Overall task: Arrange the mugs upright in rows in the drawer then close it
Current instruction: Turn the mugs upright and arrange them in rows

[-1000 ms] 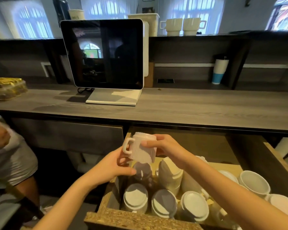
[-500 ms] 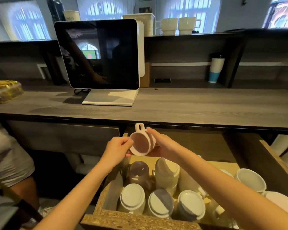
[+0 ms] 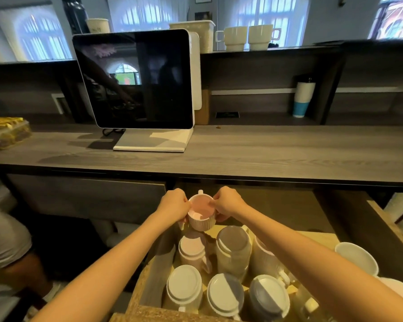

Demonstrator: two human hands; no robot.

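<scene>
A white ribbed mug point(image 3: 201, 214) is upright, mouth up, handle pointing away from me, held over the back left corner of the open wooden drawer point(image 3: 149, 282). My left hand point(image 3: 172, 205) grips its left side and my right hand point(image 3: 228, 205) its right side. Below it, several white mugs stand upside down in the drawer, such as one point(image 3: 184, 287) at the front left and one point(image 3: 233, 242) in the middle. Two upright mugs point(image 3: 356, 256) sit at the drawer's right, partly hidden by my right forearm.
A grey wooden counter point(image 3: 265, 154) runs above the drawer, carrying a screen on a white stand point(image 3: 135, 80) and a food container point(image 3: 5, 133) at the left. Two mugs point(image 3: 247, 37) stand on the upper shelf. Another person point(image 3: 2, 240) is at the left edge.
The mug was upside down, was tipped onto its side, and is now upright, lower and closer to the drawer. Both hands have shifted to its sides.
</scene>
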